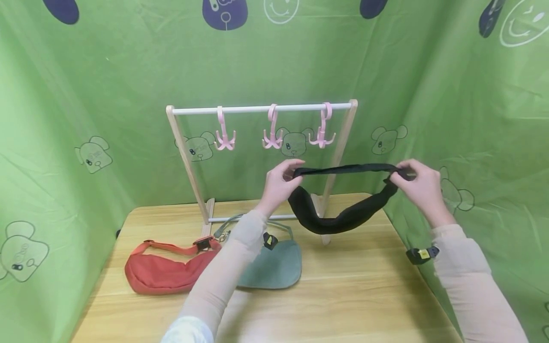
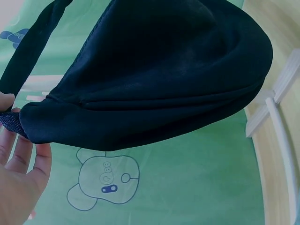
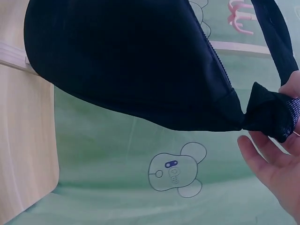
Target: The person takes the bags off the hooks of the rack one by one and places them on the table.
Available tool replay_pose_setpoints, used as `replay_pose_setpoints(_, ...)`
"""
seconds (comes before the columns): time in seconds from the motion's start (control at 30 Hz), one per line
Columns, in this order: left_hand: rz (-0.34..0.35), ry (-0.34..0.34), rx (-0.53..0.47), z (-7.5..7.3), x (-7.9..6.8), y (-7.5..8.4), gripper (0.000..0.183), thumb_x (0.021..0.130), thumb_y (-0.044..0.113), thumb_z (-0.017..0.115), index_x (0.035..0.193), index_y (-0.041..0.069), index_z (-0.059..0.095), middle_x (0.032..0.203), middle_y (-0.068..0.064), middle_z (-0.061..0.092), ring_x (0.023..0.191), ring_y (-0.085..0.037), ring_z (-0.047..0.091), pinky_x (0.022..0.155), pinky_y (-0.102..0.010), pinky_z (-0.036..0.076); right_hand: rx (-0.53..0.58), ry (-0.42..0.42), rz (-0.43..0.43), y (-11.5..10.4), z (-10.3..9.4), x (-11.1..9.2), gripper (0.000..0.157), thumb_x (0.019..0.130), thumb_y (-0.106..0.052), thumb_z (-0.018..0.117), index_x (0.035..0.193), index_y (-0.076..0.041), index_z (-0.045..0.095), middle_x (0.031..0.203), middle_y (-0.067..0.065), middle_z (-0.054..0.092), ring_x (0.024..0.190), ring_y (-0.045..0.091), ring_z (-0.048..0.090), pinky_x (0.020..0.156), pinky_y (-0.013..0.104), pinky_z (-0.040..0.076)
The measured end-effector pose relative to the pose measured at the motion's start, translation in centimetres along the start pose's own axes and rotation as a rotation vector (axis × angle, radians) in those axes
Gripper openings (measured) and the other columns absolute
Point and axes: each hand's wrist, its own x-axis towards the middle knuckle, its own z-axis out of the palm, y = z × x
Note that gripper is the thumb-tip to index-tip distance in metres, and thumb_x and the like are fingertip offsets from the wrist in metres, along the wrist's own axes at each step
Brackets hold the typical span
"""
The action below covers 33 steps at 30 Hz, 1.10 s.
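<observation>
A black shoulder bag [image 1: 339, 221] hangs in the air between both hands, its strap [image 1: 347, 168] stretched across the top. My left hand [image 1: 280, 185] pinches one end, where strap and bag meet. At the other end my right hand [image 1: 422, 186] pinches the strap near a knotted-looking bunch of cloth [image 3: 269, 112]. A zip [image 3: 218, 61] runs along the bag's edge in the right wrist view. Behind and above it, pink hooks [image 1: 321, 128] hang from the white bar [image 1: 249, 109] of a wooden rack [image 1: 186, 159].
On the table [image 1: 351, 286], a red bag [image 1: 167, 271] lies at the left. A grey-green bag [image 1: 279, 267] lies beside it, partly covered by my left forearm. Green printed cloth [image 1: 274, 62] encloses the table at the back and sides.
</observation>
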Motion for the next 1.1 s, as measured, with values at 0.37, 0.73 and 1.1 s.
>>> replay_pose_setpoints(0.37, -0.066, -0.068, 0.002, 0.9, -2.1, -0.5, 0.038, 0.085, 0.008, 0.072, 0.122, 0.013, 0.065, 0.113, -0.008, 0.07, 0.089, -0.017, 0.065, 0.08, -0.023, 0.054, 0.118, -0.063, 0.079, 2.0, 0.3, -1.1, 0.038, 0.091, -0.032, 0.067, 0.113, -0.001, 0.063, 0.084, -0.044, 0.047, 0.082, -0.019, 0.048, 0.079, 0.016, 0.038)
replay_pose_setpoints(0.73, -0.076, -0.139, 0.026, 2.0, -4.1, -1.5, 0.039, 0.084, 0.007, 0.072, 0.122, 0.008, 0.064, 0.112, -0.009, 0.071, 0.091, -0.018, 0.065, 0.08, -0.019, 0.053, 0.281, -0.179, 0.093, 3.8, -0.1, -1.8, 0.018, 0.093, -0.021, 0.067, 0.108, -0.011, 0.065, 0.088, -0.033, 0.06, 0.08, -0.012, 0.059, 0.071, 0.004, 0.048)
replay_pose_setpoints(1.1, -0.112, -0.239, 0.078, 3.2, -5.9, -1.8, 0.039, 0.085, 0.013, 0.074, 0.122, 0.011, 0.066, 0.11, -0.008, 0.07, 0.09, -0.015, 0.063, 0.08, -0.018, 0.052, 0.175, -0.305, 0.092, 5.6, -1.3, -3.1, 0.031, 0.094, -0.03, 0.065, 0.113, -0.006, 0.062, 0.086, -0.032, 0.061, 0.081, -0.011, 0.058, 0.071, 0.009, 0.047)
